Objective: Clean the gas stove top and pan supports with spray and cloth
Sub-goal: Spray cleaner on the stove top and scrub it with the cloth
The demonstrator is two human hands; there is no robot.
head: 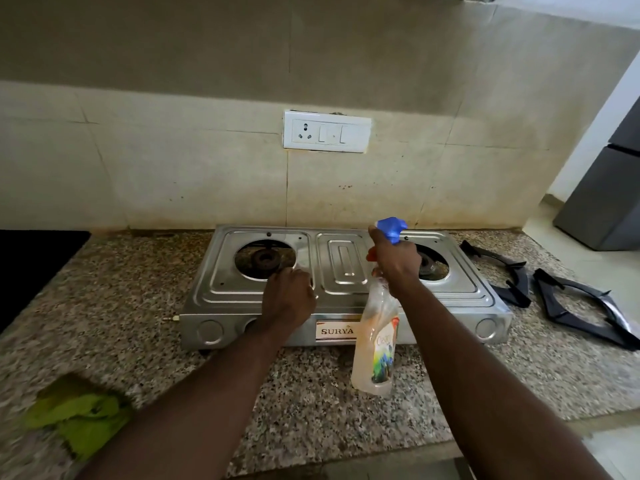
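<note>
Early stage: both supports (588,329) lie off the stove (346,265) on the counter (121,306), and the cloth (76,414) lies front left. The right hand (394,261) grips the spray (377,341) over the stove. The left hand (287,299) rests curled on it, hold unclear. Wiping seems still to come.

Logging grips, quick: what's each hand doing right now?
Left hand: fingers curled on the stove; holding anything, cannot tell.
Right hand: gripping the spray bottle.

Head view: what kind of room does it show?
Probably a home kitchen: a two-burner stainless steel gas stove sits on a speckled granite counter, against a beige tiled wall with a white socket-and-switch plate.
</note>
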